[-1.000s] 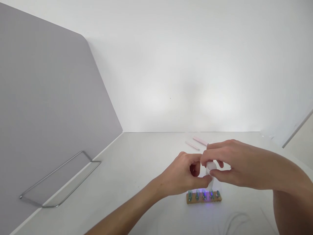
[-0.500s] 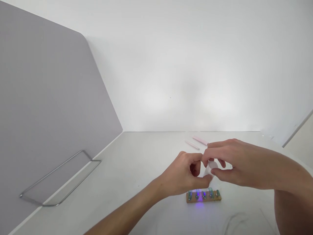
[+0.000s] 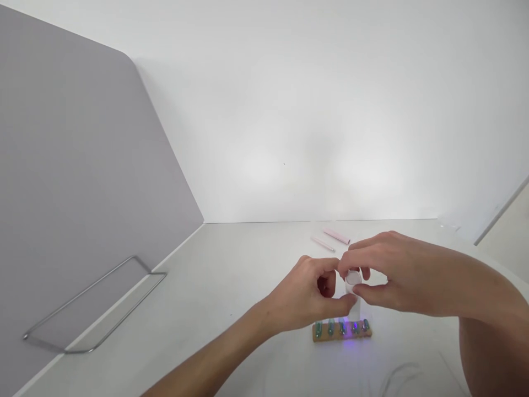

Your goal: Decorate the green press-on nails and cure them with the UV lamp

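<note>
Both hands hold a small white UV lamp [image 3: 354,304], a short cylinder standing almost upright. My left hand [image 3: 308,295] is closed on its left side, thumb across the front. From above and the right, my right hand [image 3: 384,273] grips its top end with thumb and fingers. Just below the lamp lies a brown strip [image 3: 321,337] carrying several glossy green false nails [image 3: 331,327] in a row. Purple light falls on the nails right of the middle and spills onto the table. Whether the lamp's lower end touches the nails I cannot tell.
Behind the hands lie a slim pink pen-like stick [image 3: 322,243] and a thicker pink tube [image 3: 336,236]. A bent metal wire frame [image 3: 118,325] stands at the left against a grey panel [image 3: 82,165]. A white wall [image 3: 289,110] closes off the white table [image 3: 231,264] at the back.
The UV lamp has tilted to a more upright position in my hands. Its purple glow has moved right along the row of nails. The whole view has shifted slightly.
</note>
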The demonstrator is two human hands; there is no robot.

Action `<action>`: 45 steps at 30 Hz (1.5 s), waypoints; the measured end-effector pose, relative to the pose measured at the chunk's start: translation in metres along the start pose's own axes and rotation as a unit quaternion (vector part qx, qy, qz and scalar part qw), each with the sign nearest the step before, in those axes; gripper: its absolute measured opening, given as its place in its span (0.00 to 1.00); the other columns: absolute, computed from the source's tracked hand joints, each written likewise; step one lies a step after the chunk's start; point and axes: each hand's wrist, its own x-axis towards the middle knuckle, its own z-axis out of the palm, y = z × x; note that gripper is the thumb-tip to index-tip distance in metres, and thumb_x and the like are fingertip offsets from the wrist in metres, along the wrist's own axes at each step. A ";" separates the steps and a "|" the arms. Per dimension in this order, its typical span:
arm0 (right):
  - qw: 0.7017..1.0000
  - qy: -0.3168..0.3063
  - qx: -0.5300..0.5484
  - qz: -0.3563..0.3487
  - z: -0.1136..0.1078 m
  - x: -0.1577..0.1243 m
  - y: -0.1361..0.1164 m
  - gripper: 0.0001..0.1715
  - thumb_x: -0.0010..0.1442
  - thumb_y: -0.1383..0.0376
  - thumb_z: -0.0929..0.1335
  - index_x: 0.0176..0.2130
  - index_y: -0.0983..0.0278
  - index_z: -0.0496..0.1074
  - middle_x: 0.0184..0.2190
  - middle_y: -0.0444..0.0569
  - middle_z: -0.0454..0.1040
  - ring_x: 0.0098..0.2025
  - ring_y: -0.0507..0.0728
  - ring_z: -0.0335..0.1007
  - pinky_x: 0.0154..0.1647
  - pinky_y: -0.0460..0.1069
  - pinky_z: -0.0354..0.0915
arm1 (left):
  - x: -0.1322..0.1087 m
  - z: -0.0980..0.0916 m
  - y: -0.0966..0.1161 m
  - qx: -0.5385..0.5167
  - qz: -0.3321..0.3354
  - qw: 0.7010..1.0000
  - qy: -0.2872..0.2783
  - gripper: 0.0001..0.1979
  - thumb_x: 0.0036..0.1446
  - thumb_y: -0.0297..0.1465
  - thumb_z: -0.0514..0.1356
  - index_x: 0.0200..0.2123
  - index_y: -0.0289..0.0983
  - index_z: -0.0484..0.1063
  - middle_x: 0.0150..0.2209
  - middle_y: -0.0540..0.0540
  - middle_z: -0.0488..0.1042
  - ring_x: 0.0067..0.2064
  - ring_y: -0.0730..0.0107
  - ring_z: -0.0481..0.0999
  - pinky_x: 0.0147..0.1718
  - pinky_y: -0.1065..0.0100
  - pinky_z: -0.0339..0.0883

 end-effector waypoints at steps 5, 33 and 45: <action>1.000 0.003 0.001 0.011 0.000 0.001 -0.002 0.14 0.61 0.72 0.63 0.34 0.57 0.74 0.35 0.39 0.79 0.40 0.57 0.72 0.34 0.49 0.60 | 0.000 0.001 0.000 0.013 -0.009 1.000 0.001 0.04 0.56 0.31 0.65 0.34 0.40 0.73 0.18 0.59 0.53 0.22 0.75 0.53 0.22 0.69 0.50; 1.000 -0.012 -0.003 0.005 0.002 0.003 -0.002 0.15 0.63 0.71 0.63 0.35 0.56 0.77 0.34 0.41 0.77 0.37 0.56 0.72 0.34 0.51 0.61 | 0.002 0.007 -0.003 -0.003 0.003 1.000 0.020 0.12 0.53 0.28 0.63 0.23 0.38 0.62 0.18 0.58 0.52 0.21 0.76 0.52 0.21 0.69 0.49; 1.000 0.000 -0.011 0.006 0.003 0.007 -0.007 0.17 0.60 0.74 0.63 0.37 0.55 0.76 0.35 0.40 0.77 0.36 0.56 0.71 0.32 0.51 0.61 | 0.000 0.005 -0.005 0.000 0.011 1.000 0.026 0.12 0.51 0.26 0.62 0.23 0.38 0.61 0.18 0.58 0.51 0.22 0.76 0.52 0.21 0.69 0.48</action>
